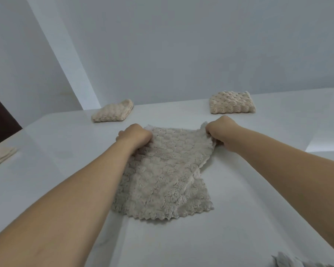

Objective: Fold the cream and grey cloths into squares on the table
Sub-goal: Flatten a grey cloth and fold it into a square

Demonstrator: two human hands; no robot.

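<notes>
Two bare hands work at the far edge of a fluffy beige-cream cloth with a scalloped hem [162,178], which lies partly folded in the middle of a smooth white tabletop [249,199]. The left hand [136,136] is curled down onto the cloth's far left corner, fingers bunched into the pile and gripping it. The right hand [221,132] pinches the far right corner, lifting that edge slightly so it stands up in a small peak beside the knuckles. The upper layer of the cloth runs slantwise, leaving a strip of the lower layer showing along the right and near sides.

Further back on the tabletop, well apart from each other, rest two folded squares of the same bumpy cream fabric: one on the left [113,111] and one on the right [232,102], both close to the far edge. At the left border a flat stack of smooth pale cream fabric [0,157] lies on the surface, only partly in view. In the bottom right corner a scrap of grey textured cloth [289,262] just enters the picture.

Behind the tabletop rises a plain white wall [181,45], crossed on the left by a slanting brighter band. A dark brown patch [0,120] shows at the left edge.
</notes>
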